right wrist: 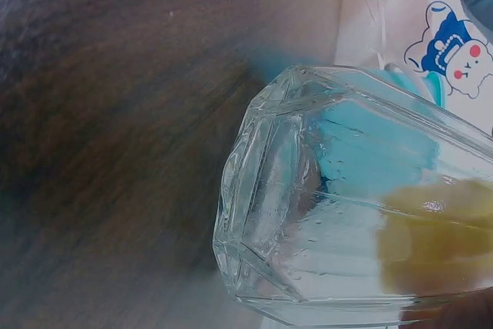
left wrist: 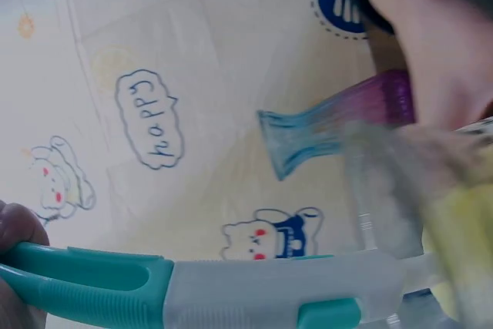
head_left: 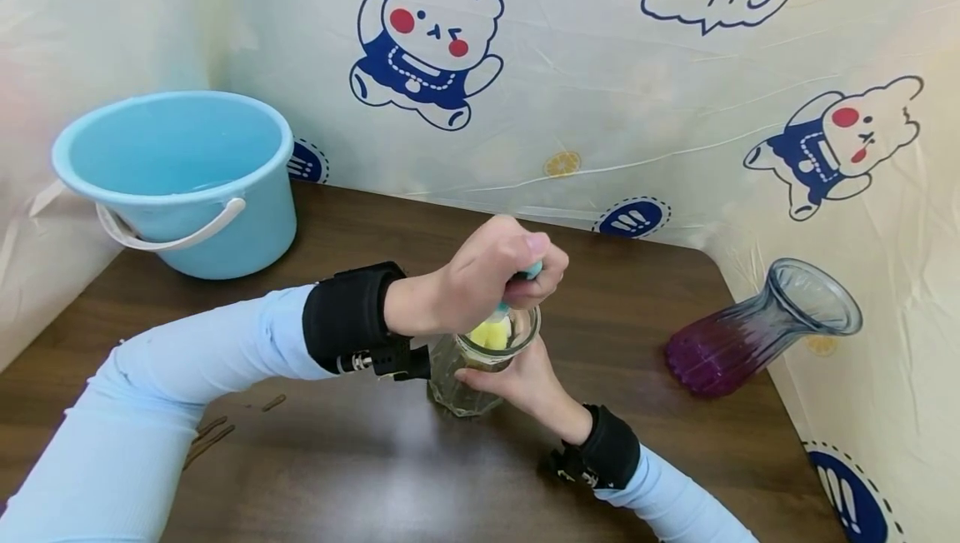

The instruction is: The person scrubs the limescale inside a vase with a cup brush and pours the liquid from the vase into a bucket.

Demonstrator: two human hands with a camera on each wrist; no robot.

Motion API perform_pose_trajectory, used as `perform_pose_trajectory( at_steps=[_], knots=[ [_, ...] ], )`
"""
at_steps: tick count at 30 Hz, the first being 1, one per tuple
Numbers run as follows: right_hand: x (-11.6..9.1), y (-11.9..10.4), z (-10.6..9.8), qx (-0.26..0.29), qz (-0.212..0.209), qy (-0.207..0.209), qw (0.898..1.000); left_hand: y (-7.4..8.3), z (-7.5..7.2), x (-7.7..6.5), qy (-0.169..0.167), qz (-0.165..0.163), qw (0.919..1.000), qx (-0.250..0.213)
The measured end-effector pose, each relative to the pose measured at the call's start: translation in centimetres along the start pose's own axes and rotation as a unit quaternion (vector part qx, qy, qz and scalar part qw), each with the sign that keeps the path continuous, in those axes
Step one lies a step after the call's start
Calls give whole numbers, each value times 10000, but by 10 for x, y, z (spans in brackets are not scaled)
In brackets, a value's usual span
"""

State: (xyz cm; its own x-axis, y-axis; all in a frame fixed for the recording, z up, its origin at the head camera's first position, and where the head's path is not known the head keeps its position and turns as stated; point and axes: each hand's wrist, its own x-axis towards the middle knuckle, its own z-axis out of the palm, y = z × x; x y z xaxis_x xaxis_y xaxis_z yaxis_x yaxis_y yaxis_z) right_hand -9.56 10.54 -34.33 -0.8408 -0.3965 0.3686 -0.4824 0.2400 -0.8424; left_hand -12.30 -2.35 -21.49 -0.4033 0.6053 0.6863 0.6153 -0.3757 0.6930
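Note:
My left hand (head_left: 495, 272) grips the teal and white handle (left wrist: 254, 290) of a sponge bottle brush, fist above the mouth of a clear glass vase (head_left: 465, 385). The brush's yellow sponge head (head_left: 492, 333) is inside the vase, and shows through the glass as a yellow-brown patch (right wrist: 435, 236) in the right wrist view. Lower down, my right hand (head_left: 525, 381) holds the vase around its side, thumb across the near face. The vase's thick faceted base (right wrist: 262, 213) has droplets on the glass near it. Most of the right hand's fingers are hidden behind the vase.
At the back left stands a light blue bucket (head_left: 180, 222) with a white handle. A purple-to-clear glass vase (head_left: 750, 335) is at the right, near the table edge. Several brown streaks (head_left: 208, 443) mark the wooden table (head_left: 337, 476). A printed cloth (head_left: 585, 93) hangs behind.

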Motion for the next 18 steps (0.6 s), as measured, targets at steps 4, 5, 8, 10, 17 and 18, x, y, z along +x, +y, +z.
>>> perform_pose_trajectory(
  at_steps=[4,5,8,10,17,18],
  knots=[
    [0,2,1,-52,-43,34,10000,16,-2,11,57,79,9999,-96],
    [0,2,1,-54,-49,47,10000,19,-3,13,67,108,9998,-141],
    [0,3,2,-65,-97,72,9999,30,-5,20,87,228,9995,-221],
    [1,3,2,-46,-125,81,9999,37,-6,24,101,289,9992,-240],
    [1,0,0,-139,124,73,9998,39,-5,35,235,38,9995,198],
    [1,-1,0,-167,181,73,9997,36,-5,36,239,-45,9994,260]
  ],
)
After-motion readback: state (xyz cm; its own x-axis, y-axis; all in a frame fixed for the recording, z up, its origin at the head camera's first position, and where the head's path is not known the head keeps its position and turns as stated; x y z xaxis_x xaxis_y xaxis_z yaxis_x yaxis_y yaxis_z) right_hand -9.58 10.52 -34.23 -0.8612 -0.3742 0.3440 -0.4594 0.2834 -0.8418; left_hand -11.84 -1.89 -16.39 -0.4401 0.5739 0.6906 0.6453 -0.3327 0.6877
